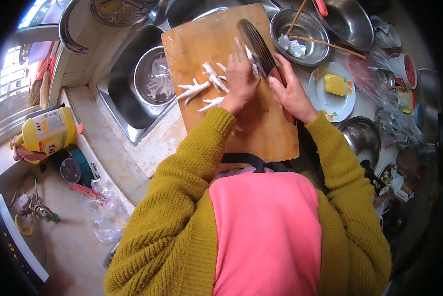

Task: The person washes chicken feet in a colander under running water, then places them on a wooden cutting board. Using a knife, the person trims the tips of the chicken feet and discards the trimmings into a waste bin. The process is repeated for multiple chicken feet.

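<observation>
My right hand (292,88) grips the reddish handle (277,77) of a broad kitchen cleaver (257,46), its dark ridged blade pointing away from me over a wooden cutting board (195,40). Just left of the blade, my left hand (242,76) holds a pale chicken foot (252,59), mostly hidden by the fingers and the blade. Several more chicken feet (193,90) lie on the board left of my left hand, some partly covered by it. A steel bowl (137,79) in the sink contains further chicken feet (160,83).
The board partly overlaps the steel sink (119,85). On the right stand a steel bowl (310,55) with chopsticks (327,47) and crumpled tissue (292,46), and a floral plate (317,94) bearing a yellow block (335,84). A yellow detergent bottle (49,133) is at left.
</observation>
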`<action>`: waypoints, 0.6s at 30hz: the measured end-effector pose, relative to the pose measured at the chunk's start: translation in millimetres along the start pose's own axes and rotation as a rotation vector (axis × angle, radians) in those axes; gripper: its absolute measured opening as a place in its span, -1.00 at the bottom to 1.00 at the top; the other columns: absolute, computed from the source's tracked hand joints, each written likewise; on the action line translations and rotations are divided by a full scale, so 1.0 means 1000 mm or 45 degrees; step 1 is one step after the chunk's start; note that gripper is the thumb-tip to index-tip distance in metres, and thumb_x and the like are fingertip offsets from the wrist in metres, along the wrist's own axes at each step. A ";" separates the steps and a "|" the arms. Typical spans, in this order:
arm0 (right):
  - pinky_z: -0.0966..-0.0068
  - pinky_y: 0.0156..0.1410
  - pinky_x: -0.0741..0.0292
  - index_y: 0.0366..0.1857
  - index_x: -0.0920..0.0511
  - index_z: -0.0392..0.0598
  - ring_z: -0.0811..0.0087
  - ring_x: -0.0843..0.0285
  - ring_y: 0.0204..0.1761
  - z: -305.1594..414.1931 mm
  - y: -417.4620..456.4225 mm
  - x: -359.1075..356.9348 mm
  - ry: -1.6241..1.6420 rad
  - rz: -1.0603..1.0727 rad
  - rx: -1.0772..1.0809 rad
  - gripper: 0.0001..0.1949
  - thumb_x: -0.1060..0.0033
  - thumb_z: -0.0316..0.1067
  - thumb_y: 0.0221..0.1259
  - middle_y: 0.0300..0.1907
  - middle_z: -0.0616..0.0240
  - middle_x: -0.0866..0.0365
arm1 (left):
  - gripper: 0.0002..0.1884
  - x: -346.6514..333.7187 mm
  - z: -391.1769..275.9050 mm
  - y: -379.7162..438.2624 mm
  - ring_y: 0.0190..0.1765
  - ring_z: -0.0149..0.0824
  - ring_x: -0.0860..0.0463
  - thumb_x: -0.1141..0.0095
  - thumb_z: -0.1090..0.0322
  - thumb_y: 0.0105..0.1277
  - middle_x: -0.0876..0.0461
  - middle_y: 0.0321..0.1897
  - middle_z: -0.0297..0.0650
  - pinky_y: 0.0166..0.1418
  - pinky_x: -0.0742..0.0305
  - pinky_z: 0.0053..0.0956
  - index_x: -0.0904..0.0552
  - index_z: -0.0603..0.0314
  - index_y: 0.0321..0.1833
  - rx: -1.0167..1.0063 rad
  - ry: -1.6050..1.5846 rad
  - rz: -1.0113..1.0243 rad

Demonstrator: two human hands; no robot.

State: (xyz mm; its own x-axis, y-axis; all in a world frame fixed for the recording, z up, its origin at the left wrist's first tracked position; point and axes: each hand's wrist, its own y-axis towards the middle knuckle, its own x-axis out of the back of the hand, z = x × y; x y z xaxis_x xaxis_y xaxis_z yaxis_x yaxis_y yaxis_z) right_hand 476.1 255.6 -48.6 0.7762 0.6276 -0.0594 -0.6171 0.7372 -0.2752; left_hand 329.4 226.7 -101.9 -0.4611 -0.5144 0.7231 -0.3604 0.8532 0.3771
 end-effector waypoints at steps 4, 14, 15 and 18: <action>0.68 -0.51 -0.36 0.44 0.04 0.05 0.68 -0.29 -0.59 0.005 -0.017 0.000 0.138 -0.016 -0.131 -0.37 0.00 -0.36 0.36 -0.05 0.17 -0.44 | -0.17 0.006 -0.004 0.001 -0.22 0.00 -0.54 -0.11 0.52 0.11 -0.52 -0.30 0.08 -0.16 -0.46 -0.18 -0.04 0.49 0.46 -0.041 0.050 0.022; 0.68 -0.22 -0.44 0.45 -0.01 0.01 0.65 -0.42 -0.27 0.012 -0.033 -0.009 0.057 -0.091 0.008 -0.37 -0.01 -0.47 0.33 -0.09 0.33 -0.43 | -0.25 0.079 0.019 0.018 -0.08 -0.28 -0.63 0.04 0.69 0.23 -0.60 -0.09 -0.02 -0.03 -0.62 -0.51 -0.01 0.33 0.50 0.533 -1.042 0.114; 0.68 -0.29 -0.42 0.45 0.00 0.03 0.67 -0.40 -0.33 0.015 -0.034 -0.011 0.099 -0.055 -0.021 -0.37 0.00 -0.46 0.33 -0.12 0.35 -0.42 | -0.24 0.082 0.019 0.017 -0.08 -0.27 -0.63 0.04 0.69 0.22 -0.60 -0.09 -0.01 -0.02 -0.62 -0.51 -0.01 0.34 0.50 0.568 -1.093 0.116; 0.70 -0.46 -0.34 0.45 0.01 0.07 0.71 -0.32 -0.50 0.017 -0.033 -0.016 0.211 0.028 -0.097 -0.37 0.01 -0.44 0.34 -0.17 0.39 -0.41 | -0.21 0.081 0.033 0.016 -0.06 -0.25 -0.63 0.06 0.76 0.18 -0.59 -0.07 -0.04 0.05 -0.59 -0.47 -0.04 0.25 0.51 0.402 -0.864 0.135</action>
State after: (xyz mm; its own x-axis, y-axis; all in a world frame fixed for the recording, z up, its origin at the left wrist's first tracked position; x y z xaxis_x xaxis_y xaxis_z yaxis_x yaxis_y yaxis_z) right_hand 481.5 225.5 -21.9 0.7770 0.5891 -0.2217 -0.6277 0.6985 -0.3436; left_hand 259.6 195.6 -56.7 -0.8674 -0.4588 0.1924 -0.4547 0.8881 0.0679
